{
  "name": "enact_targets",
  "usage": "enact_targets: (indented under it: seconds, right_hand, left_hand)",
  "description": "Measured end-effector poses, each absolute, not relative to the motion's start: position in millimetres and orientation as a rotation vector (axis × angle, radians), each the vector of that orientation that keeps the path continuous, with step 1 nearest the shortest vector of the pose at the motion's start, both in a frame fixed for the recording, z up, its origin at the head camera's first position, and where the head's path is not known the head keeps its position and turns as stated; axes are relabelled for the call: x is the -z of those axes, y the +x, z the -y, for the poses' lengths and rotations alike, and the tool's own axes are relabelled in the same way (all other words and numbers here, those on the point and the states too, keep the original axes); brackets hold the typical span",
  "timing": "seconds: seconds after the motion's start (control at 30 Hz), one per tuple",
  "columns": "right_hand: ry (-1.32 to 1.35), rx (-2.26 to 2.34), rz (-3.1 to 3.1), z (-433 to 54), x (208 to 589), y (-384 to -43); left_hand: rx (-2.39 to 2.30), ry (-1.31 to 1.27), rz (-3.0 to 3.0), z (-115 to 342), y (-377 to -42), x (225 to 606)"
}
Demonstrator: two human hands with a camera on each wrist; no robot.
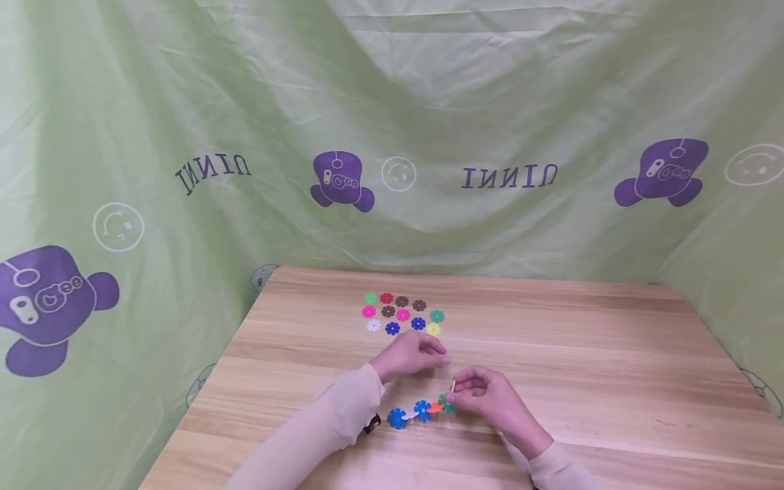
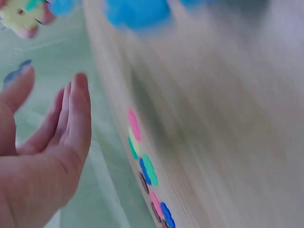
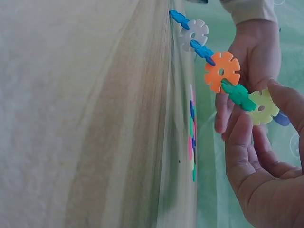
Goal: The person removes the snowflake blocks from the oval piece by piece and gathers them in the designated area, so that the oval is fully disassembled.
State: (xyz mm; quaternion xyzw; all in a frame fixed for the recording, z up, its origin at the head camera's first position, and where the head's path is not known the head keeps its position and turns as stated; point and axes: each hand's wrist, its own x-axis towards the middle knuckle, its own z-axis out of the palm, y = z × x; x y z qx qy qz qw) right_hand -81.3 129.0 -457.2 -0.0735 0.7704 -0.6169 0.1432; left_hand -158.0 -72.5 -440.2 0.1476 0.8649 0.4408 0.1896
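A chain of interlocking snowflake discs runs toward my right hand (image 1: 486, 395): a blue disc (image 1: 397, 418), a white disc (image 3: 194, 35), a second blue disc (image 1: 422, 410), an orange disc (image 3: 228, 66), a green disc (image 3: 239, 96) and a yellow disc (image 3: 263, 108). My right hand pinches the yellow end disc between thumb and fingers. In the head view, my left hand (image 1: 409, 354) hovers above the table, between the chain and the loose discs. Its thumb and extended fingers are apart in the left wrist view, with nothing held between them.
Loose discs lie flat in rough rows beyond my left hand, among them a red disc (image 1: 386, 298), a white disc (image 1: 373, 326) and a light yellow disc (image 1: 433, 329). The wooden table (image 1: 582, 340) backs onto a green printed curtain (image 1: 490, 224).
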Motion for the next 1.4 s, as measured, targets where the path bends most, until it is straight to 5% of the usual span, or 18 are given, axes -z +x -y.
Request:
enact_targets:
  seconds: [0.4,1.4]
  right_hand:
    - [-0.245,1.797,-2.224,-133,454,-81]
    - [-0.224,1.723,-2.35,-133,457,-81]
  left_hand:
    - [-1.393,0.534,-2.057,70,-128,436]
    - [-1.476,0.46,-2.131,60,-123,439]
